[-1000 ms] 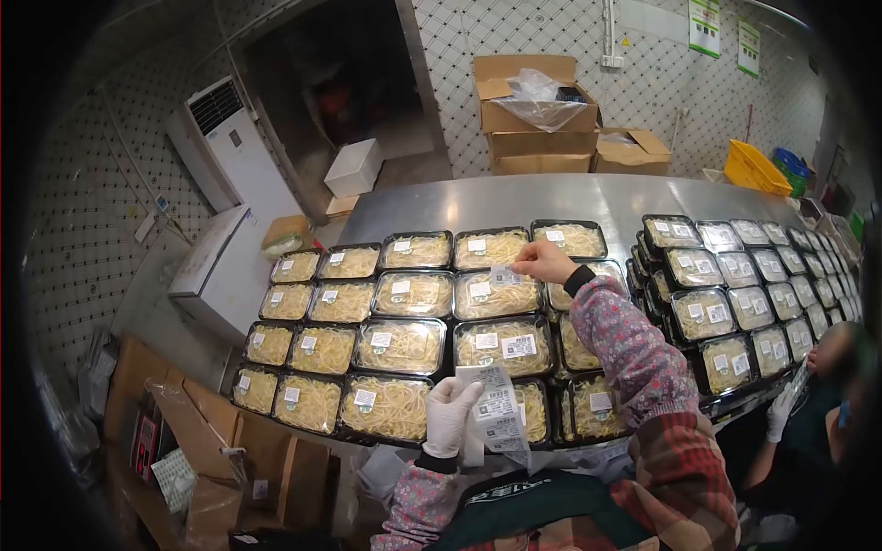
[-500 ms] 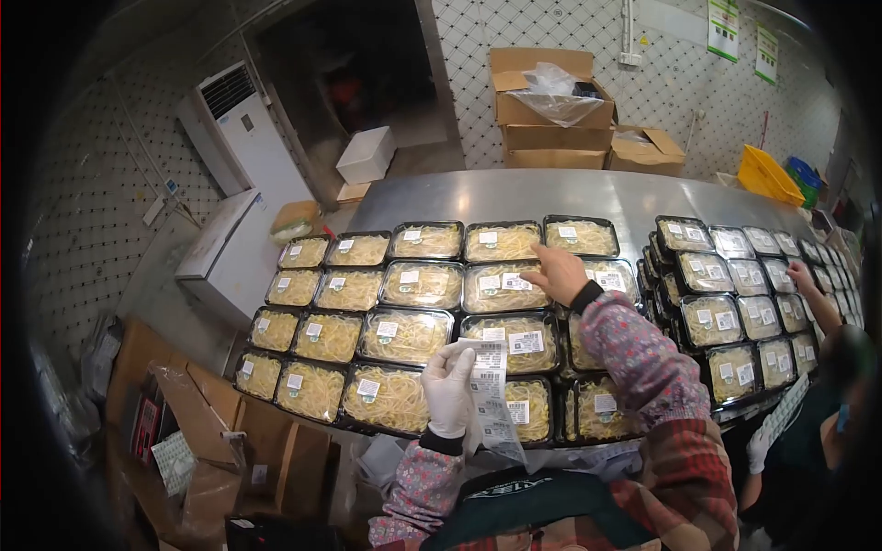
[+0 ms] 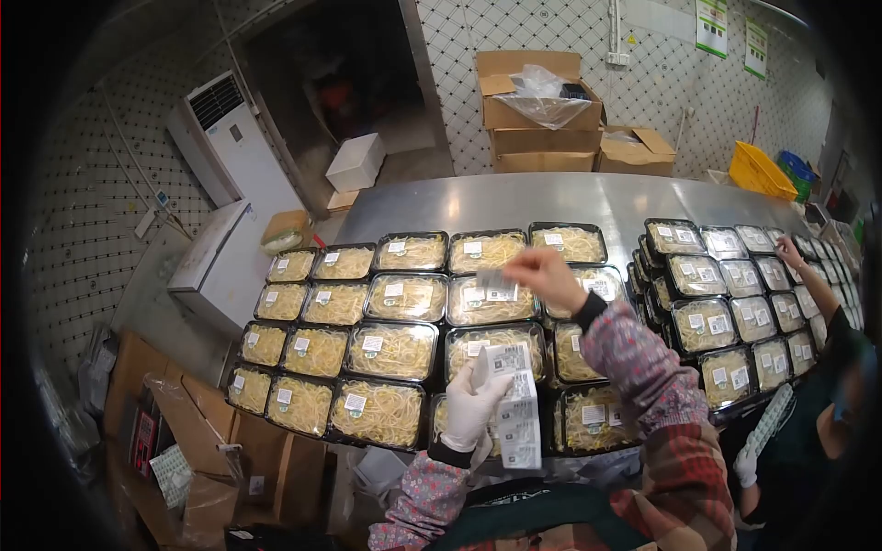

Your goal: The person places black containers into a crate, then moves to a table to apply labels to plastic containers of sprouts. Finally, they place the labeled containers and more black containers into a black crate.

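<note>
My left hand [image 3: 470,411], in a white glove, grips a folded strip of printed barcode labels [image 3: 519,427] over the front trays. Bare and pinched, my right hand [image 3: 544,275] holds a small label [image 3: 492,278], slightly blurred, above a second-row tray [image 3: 469,310]. That black tray holds pale bean sprouts under clear film and carries white stickers. Behind it sits a back-row tray [image 3: 487,250] with one small white label. A nearer tray [image 3: 464,344] is partly covered by the strip. My right forearm hides parts of the trays beneath it.
Rows of sprout trays [image 3: 381,409] cover the steel table [image 3: 413,197]. Stacked trays [image 3: 703,321] stand to the right, where a co-worker's hand [image 3: 788,253] reaches over them. Cardboard boxes [image 3: 542,138] are behind the table; an open carton [image 3: 207,459] lies at lower left.
My right hand has lifted off the second-row tray and now pinches a label. In my left hand the label strip has swung and shifted right. The view has moved slightly.
</note>
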`<state>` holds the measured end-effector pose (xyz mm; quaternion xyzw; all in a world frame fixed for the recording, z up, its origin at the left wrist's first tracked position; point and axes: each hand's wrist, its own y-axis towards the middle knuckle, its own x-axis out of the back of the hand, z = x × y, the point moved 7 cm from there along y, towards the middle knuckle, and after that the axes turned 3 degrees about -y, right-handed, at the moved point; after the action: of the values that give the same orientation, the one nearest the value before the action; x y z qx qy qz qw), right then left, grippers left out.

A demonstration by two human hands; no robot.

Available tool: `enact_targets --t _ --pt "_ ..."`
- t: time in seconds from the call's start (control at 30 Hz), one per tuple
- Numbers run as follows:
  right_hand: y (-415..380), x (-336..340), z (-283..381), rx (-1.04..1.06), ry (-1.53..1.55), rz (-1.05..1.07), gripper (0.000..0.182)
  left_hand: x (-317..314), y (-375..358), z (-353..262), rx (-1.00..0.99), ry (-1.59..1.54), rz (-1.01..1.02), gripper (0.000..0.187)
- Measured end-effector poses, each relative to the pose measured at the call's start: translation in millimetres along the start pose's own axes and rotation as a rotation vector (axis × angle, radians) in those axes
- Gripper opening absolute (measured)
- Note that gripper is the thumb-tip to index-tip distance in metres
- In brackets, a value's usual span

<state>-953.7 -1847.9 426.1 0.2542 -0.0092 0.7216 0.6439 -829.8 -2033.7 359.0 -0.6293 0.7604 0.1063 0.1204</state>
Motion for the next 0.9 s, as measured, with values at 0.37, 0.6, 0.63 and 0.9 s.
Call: enact_targets --t 0.37,0.6,0.63,0.9 --pt "109 19 -136 -0.319 -0.663 -0.077 0.017 66 -33 -12 0.011 -0.198 -0.168 0.024" --pt "93 7 -89 0.011 -1.388 -0.141 0.061 61 -28 -12 0.015 -0.179 -0.155 0.024" --pt "88 11 -83 0.062 -1.326 -0.178 0.057 60 -26 -12 0.006 -0.186 -0.142 0.024" --pt "21 -8 -67 0.016 -0.820 0.202 0.038 64 20 -47 -0.133 0.120 -0.129 0.024"
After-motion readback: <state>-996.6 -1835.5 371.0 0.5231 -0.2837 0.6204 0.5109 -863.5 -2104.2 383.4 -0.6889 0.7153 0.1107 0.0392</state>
